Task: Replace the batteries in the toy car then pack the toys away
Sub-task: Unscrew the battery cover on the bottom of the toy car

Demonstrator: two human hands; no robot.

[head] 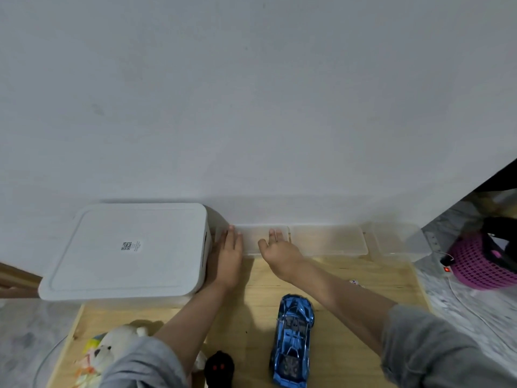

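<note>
Flanking hands [251, 256], white bin [126, 250], blue car [292, 340]

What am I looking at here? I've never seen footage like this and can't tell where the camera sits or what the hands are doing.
There is no machine. A person wears one wide-angle camera on the head, looking forward and down, so you see their own two arms reaching out. On the wooden table stand a white lidded storage box and a row of clear plastic trays against the wall. Nearer the person lie a blue toy car, a black remote control and a white plush toy. The left hand and right hand both reach the leftmost tray; neither has closed around anything. A pink basket sits off to the right.
</note>
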